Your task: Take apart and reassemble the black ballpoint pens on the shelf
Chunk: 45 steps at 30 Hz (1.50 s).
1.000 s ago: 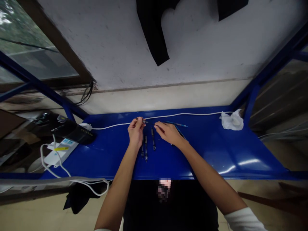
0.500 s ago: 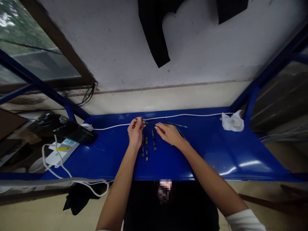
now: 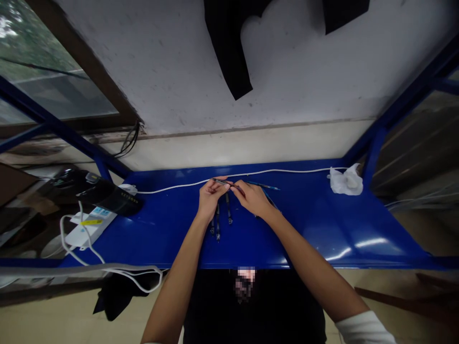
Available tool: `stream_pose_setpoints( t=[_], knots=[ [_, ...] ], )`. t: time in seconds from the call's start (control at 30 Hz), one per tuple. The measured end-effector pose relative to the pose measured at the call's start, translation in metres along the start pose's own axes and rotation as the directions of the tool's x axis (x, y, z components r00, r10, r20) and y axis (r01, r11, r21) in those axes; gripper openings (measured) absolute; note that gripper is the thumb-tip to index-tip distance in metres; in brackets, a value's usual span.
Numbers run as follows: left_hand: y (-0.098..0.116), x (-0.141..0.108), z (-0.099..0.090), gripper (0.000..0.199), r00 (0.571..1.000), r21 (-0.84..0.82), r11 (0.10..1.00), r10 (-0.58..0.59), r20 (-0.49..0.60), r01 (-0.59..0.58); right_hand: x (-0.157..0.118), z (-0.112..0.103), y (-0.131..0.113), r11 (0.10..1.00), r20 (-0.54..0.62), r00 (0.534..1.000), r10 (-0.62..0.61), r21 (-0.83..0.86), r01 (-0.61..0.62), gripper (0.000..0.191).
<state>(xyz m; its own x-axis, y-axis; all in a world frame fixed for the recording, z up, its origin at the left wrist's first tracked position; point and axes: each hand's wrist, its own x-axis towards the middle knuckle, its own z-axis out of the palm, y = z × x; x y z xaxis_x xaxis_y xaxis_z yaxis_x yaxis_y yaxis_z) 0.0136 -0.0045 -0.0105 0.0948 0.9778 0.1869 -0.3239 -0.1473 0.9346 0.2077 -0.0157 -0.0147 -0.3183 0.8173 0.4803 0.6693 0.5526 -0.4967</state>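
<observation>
My left hand (image 3: 210,198) is closed, its fingers pinching a slim pen (image 3: 220,181) that lies crosswise above the table. Fingertips of my right hand (image 3: 253,198) pinch the dark right-hand end of the same pen; whether this end is a separate part I cannot tell. The two hands almost meet. Below them, several dark pens lie on the table, among them one black pen (image 3: 228,210) and another black pen (image 3: 218,223), partly covered by my left hand. Behind my right hand rests a blue pen (image 3: 263,185), and another blue pen (image 3: 271,198) is partly hidden by that hand.
A blue table (image 3: 308,215) stands against the wall. At its left are a black bottle-like object (image 3: 111,193) and a white power strip (image 3: 89,227) with looped cable. A white cord (image 3: 272,170) runs along the back to a crumpled white plastic bag (image 3: 346,180).
My left hand has moved right, towards my right hand. The gap between them, where a thin dark length showed, has closed up. My right hand has hardly moved.
</observation>
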Motion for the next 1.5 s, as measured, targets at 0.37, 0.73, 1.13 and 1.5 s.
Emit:
stream_pose_setpoints(
  t=[0.37,0.73,1.13,1.5],
  knots=[
    [0.004,0.011,-0.022,0.049,0.948,-0.260,0.961,0.003,-0.318,-0.091,0.002,-0.003,-0.002,0.999,-0.009,0.999,0.038,0.004,-0.038,0.033],
    [0.006,0.006,-0.009,0.048,0.982,-0.142,0.989,0.015,-0.187,-0.042,0.001,-0.004,-0.004,1.000,0.001,1.000,0.006,0.011,-0.006,0.034],
    [0.008,0.004,-0.004,0.047,0.990,-0.072,0.997,0.027,-0.142,-0.037,0.000,-0.003,-0.002,1.000,0.037,0.999,-0.021,0.016,0.020,0.032],
    [0.005,0.003,-0.006,0.044,0.988,-0.040,0.998,0.046,-0.147,-0.052,0.001,-0.003,-0.002,1.000,0.040,0.999,-0.026,0.012,0.025,0.031]
  ],
)
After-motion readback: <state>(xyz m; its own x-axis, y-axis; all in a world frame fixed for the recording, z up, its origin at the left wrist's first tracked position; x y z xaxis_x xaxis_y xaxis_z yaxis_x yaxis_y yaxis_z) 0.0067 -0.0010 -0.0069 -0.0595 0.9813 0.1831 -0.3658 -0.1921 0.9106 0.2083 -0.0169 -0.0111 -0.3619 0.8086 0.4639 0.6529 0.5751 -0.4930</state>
